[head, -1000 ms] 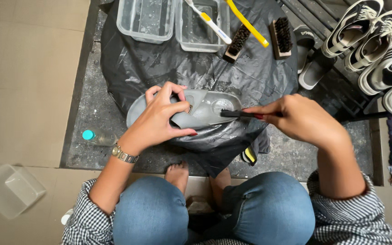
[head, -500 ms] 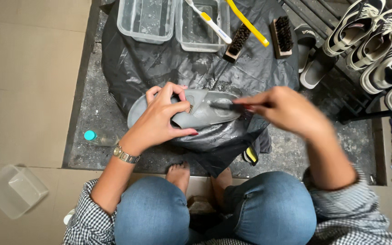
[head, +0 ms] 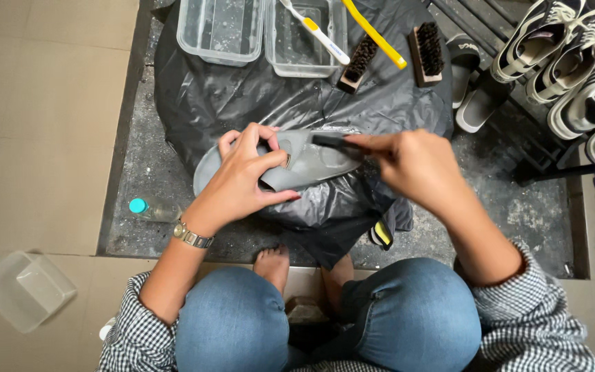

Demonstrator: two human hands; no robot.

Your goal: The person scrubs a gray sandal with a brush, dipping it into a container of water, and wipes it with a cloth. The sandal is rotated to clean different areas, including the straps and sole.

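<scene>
- A black plastic sheet covers the grey concrete floor ahead of the person's knees; it carries all the cleaning gear.
- The grey slipper lies at the near edge of that sheet, just above the knees. Its long axis runs roughly left to right, tilted a little so the right end sits farther from the person; the rounded left end pokes out past the left hand.
- The left hand is clamped on the slipper's left half, fingers curled over the upper edge, thumb underneath on the near side.
- The right hand is closed around a small dark brush, whose tip rests on the slipper's upper right part. The hand is slightly blurred.
- Two clear plastic tubs stand side by side at the far edge of the sheet; a white toothbrush lies across the right one.
- Right of the tubs lie a yellow-handled brush and two wooden scrubbing brushes.
- A row of sneakers sits on a rack at the far right, with a pair of slides beside it.
- A clear container rests on the tiles at lower left.
- A small bottle with a teal cap lies near the left wrist.
</scene>
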